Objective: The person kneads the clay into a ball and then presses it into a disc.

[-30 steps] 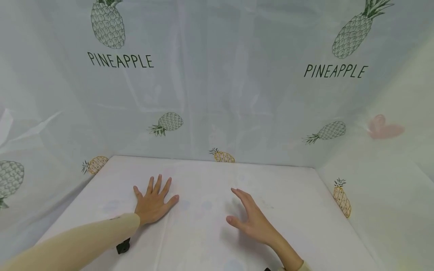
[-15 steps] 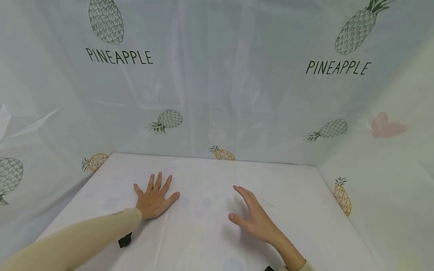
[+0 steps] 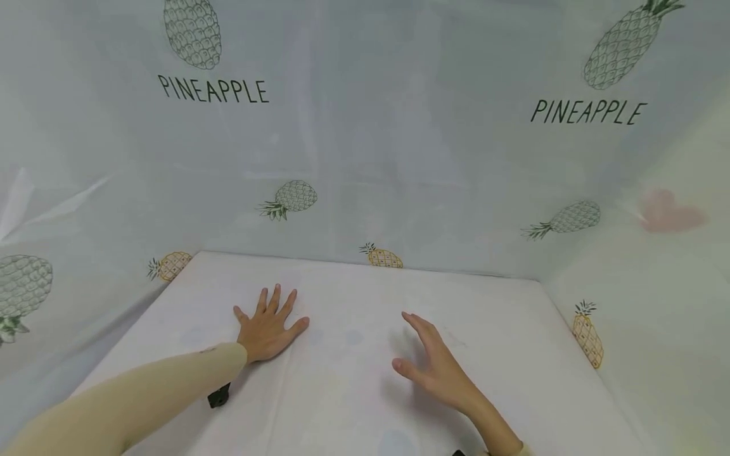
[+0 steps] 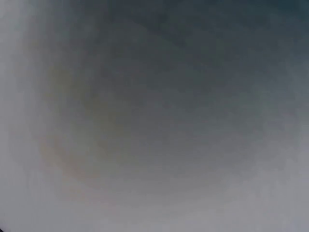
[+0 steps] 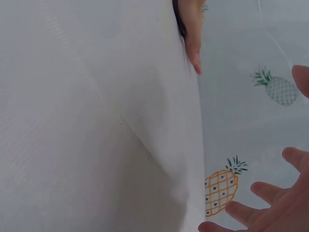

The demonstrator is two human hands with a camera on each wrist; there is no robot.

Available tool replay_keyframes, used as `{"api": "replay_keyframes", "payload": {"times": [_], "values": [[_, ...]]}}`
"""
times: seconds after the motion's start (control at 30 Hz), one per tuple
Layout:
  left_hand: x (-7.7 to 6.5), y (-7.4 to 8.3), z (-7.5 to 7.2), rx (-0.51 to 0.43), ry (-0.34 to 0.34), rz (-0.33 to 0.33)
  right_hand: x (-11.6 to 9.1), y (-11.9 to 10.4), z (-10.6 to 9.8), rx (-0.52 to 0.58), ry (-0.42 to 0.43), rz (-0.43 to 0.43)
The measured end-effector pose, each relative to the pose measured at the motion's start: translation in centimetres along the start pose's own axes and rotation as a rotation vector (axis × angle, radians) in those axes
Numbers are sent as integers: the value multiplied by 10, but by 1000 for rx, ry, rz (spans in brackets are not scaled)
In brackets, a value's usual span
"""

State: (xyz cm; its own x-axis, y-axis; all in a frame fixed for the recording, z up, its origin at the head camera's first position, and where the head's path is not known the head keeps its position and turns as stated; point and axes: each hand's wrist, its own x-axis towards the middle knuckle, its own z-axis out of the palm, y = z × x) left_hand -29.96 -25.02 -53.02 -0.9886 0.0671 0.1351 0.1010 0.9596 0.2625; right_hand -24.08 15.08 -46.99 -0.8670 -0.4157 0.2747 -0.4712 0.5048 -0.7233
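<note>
My left hand (image 3: pixel 267 332) lies palm down on the white table (image 3: pixel 342 405), its fingers spread wide. Nothing is in it. To the right, my right hand (image 3: pixel 436 370) hovers a little over the table on its side, thumb apart from the loosely bent fingers, holding nothing; its shadow falls on the cloth beneath. The right wrist view shows the right hand's fingertips (image 5: pixel 263 193) at the lower right, with the left hand (image 5: pixel 192 29) at the top. Only a dark blur over pale cloth appears in the left wrist view.
A pale curtain (image 3: pixel 376 145) printed with pineapples and lettering hangs behind the table and along both sides. A small black device (image 3: pixel 219 396) sits under the left wrist. Another dark piece (image 3: pixel 459 453) shows by the right wrist at the bottom edge.
The whole head view has shifted slightly, so the scene sits a bit further right and the table's far edge a bit higher. Both hands keep the same pose and place on the table.
</note>
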Motion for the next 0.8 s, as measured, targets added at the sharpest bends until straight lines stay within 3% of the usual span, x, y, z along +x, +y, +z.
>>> {"api": "replay_keyframes", "payload": {"times": [0.27,0.5,0.8], "values": [[-1,10,4,-17,19,25,-9,4,-2,-1,7,15],[-9,2,7,-20,29,23,-2,1,-6,-10,-11,-9],[-16,0,-10,-100,-28,14,0,8,-18,-60,3,1]]}}
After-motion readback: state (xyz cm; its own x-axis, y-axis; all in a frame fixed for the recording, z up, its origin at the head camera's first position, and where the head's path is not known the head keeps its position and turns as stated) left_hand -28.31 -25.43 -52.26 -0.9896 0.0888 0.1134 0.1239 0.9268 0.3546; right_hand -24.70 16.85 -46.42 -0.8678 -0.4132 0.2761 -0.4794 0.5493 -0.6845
